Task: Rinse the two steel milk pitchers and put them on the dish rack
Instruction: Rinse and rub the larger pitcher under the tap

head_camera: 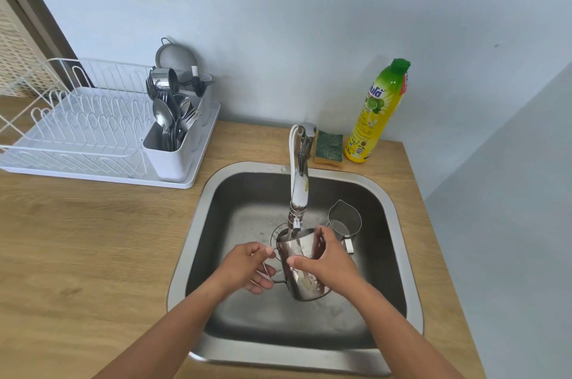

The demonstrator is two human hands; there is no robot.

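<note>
I hold a steel milk pitcher (301, 281) over the sink (198, 224), its mouth right under the faucet spout (297, 193). My left hand (247, 267) grips its thin wire handle on the left side. My right hand (328, 264) wraps around the pitcher's body from the right. A second steel pitcher (344, 219) stands upright on the sink floor behind my right hand, its handle facing me. The white wire dish rack (80, 124) sits on the counter to the left.
A white cutlery caddy (173, 152) full of spoons and forks stands at the rack's right end, with a steel cup and strainer behind it. A green sponge (329, 145) and a yellow dish-soap bottle (376, 112) stand behind the sink by the wall.
</note>
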